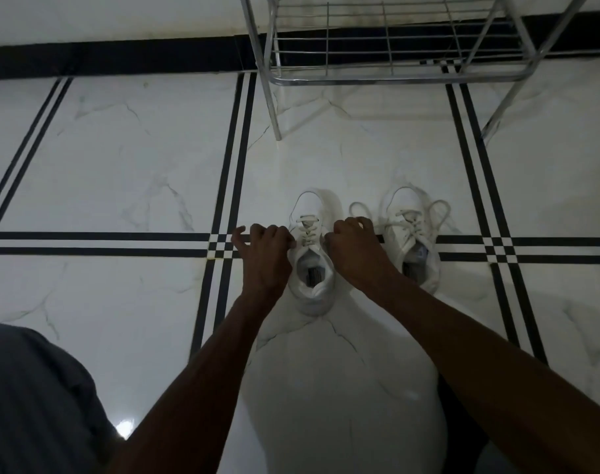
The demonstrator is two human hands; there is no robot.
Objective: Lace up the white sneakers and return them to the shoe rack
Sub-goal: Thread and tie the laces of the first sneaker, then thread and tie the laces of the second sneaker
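Two white sneakers stand side by side on the tiled floor, toes pointing away from me. The left sneaker [310,265] sits between my hands, its laces crossed through the eyelets. My left hand [264,246] is closed at its left side and my right hand [353,241] at its right side, each pinching a lace end and pulling outward. The right sneaker [413,241] stands alone, with loose lace loops spilling to both sides. A metal shoe rack [394,73] stands beyond the shoes, its lower wire shelf bare.
White marble floor tiles with black double stripes [230,159] surround the shoes. A black skirting band [120,58] runs along the wall behind the rack. The rack's front legs [274,111] stand just past the sneakers. My grey-clad knee [35,398] fills the lower left.
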